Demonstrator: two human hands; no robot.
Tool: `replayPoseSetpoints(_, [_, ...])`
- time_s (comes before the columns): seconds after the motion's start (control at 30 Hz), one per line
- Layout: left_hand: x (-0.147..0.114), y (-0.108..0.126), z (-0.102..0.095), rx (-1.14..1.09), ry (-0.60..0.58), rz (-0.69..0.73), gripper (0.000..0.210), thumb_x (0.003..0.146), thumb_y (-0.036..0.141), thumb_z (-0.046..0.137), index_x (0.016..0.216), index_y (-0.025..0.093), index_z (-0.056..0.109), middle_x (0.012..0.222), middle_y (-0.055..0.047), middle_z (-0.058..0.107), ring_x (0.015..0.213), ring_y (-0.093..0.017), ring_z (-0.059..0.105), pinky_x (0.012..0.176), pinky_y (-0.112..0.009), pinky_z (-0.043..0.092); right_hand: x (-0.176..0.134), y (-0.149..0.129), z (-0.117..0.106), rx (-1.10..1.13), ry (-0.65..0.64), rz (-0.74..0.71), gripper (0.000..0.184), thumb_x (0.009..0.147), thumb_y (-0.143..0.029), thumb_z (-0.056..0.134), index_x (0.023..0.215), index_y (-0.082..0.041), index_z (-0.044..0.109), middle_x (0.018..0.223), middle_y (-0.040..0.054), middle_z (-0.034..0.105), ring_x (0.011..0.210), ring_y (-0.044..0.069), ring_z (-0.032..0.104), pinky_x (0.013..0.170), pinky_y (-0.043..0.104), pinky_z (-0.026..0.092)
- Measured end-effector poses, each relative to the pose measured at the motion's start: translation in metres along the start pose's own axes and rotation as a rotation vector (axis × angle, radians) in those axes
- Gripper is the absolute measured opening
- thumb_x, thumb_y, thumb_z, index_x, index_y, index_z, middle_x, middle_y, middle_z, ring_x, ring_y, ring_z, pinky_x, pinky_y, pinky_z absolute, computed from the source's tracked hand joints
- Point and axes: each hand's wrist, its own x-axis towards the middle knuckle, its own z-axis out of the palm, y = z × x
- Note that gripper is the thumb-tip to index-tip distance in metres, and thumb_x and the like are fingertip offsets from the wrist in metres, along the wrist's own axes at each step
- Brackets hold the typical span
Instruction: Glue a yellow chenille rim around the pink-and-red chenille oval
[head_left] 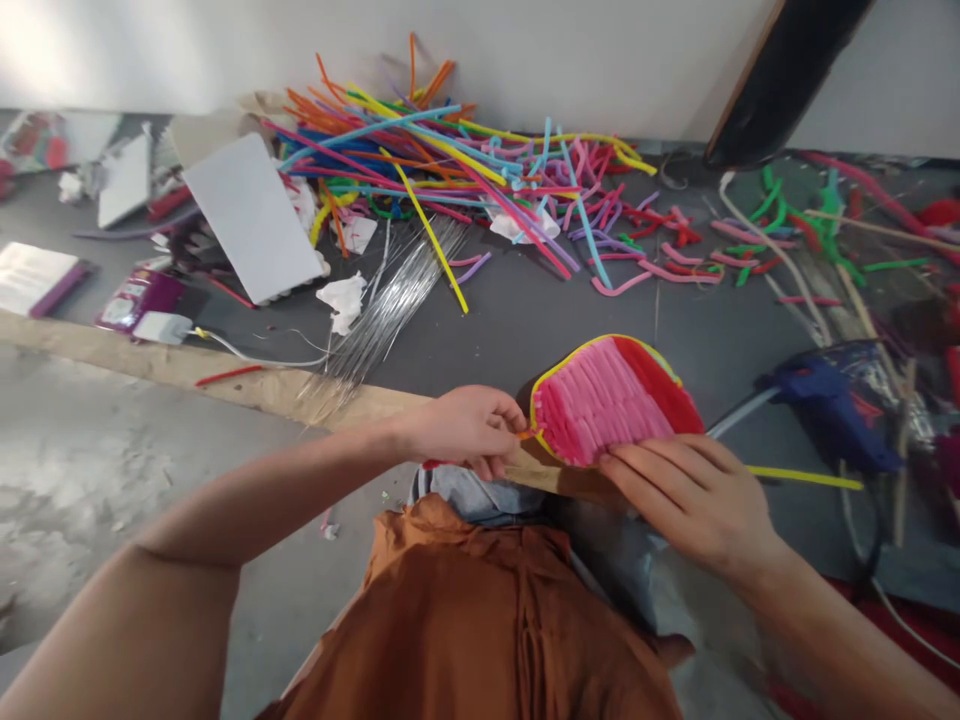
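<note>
A rounded pipe-cleaner piece (600, 395) lies at the table's front edge, with rows of pink, a red section on its right and a yellow rim. My right hand (690, 490) rests over its lower right edge, fingers together and gripping it; the thumb is hidden. At its left tip, my left hand (472, 425) pinches a short orange pipe cleaner (527, 434) that touches the yellow rim. A bit of red shows below the left hand, and I cannot tell whether it is held. From beside my right hand a yellow pipe cleaner (806, 477) sticks out to the right.
A heap of coloured pipe cleaners (450, 150) lies along the wall. Thin metal wires (397, 300) spread in front of it. At the right is a blue glue gun (840, 400) with a cord. A white board (251, 215) and small boxes (142, 298) sit left.
</note>
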Motion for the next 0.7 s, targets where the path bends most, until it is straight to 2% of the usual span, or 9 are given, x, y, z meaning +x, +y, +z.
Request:
replayPoseSetpoints(0.1, [0.005, 0.0, 0.001, -0.329, -0.219, -0.139, 0.023, 0.071, 0.024, 0.068, 0.091, 0.019, 0.059, 0.067, -0.001, 0.068, 0.056, -0.014, 0.065, 0.05, -0.021, 0.047, -0.001, 0.004, 0.0, 0.029, 0.023, 0.031, 0.029, 0.087, -0.009, 0.053, 0.105, -0.027, 0.066, 0.093, -0.0007, 0.076, 0.081, 0.016, 0.066, 0.079, 0.034, 0.046])
replayPoseSetpoints(0.17, [0.009, 0.0, 0.005, -0.44, -0.253, -0.17, 0.026, 0.072, 0.03, 0.071, 0.091, 0.017, 0.06, 0.075, -0.004, 0.07, 0.06, -0.014, 0.066, 0.052, -0.022, 0.049, -0.001, 0.006, -0.001, 0.045, 0.021, 0.029, 0.029, 0.087, -0.008, 0.053, 0.103, -0.027, 0.067, 0.092, -0.0009, 0.076, 0.081, 0.015, 0.066, 0.078, 0.033, 0.046])
replayPoseSetpoints(0.33, [0.017, 0.002, 0.014, -0.458, -0.179, -0.168, 0.029, 0.067, 0.034, 0.077, 0.082, 0.012, 0.064, 0.079, -0.006, 0.069, 0.057, -0.011, 0.063, 0.048, -0.02, 0.048, -0.001, 0.011, -0.007, -0.007, 0.024, 0.006, 0.026, 0.088, -0.007, 0.051, 0.097, -0.024, 0.067, 0.091, 0.0002, 0.076, 0.08, 0.016, 0.066, 0.077, 0.034, 0.046])
replayPoseSetpoints(0.53, [0.02, 0.008, 0.023, -0.396, -0.053, -0.153, 0.016, 0.072, 0.028, 0.069, 0.071, 0.012, 0.063, 0.065, -0.003, 0.067, 0.037, -0.002, 0.043, 0.033, -0.015, 0.029, 0.0, 0.016, -0.012, -0.029, 0.028, -0.011, 0.025, 0.089, -0.007, 0.05, 0.096, -0.024, 0.067, 0.09, -0.001, 0.076, 0.079, 0.014, 0.066, 0.077, 0.032, 0.047])
replayPoseSetpoints(0.7, [0.022, 0.009, 0.025, -0.381, -0.047, -0.149, 0.008, 0.066, 0.018, 0.064, 0.069, 0.011, 0.063, 0.07, -0.005, 0.069, 0.037, -0.003, 0.043, 0.033, -0.016, 0.03, 0.002, 0.021, -0.014, -0.055, 0.049, -0.036, 0.026, 0.09, -0.008, 0.048, 0.093, -0.024, 0.068, 0.089, -0.0013, 0.076, 0.078, 0.014, 0.065, 0.075, 0.031, 0.047])
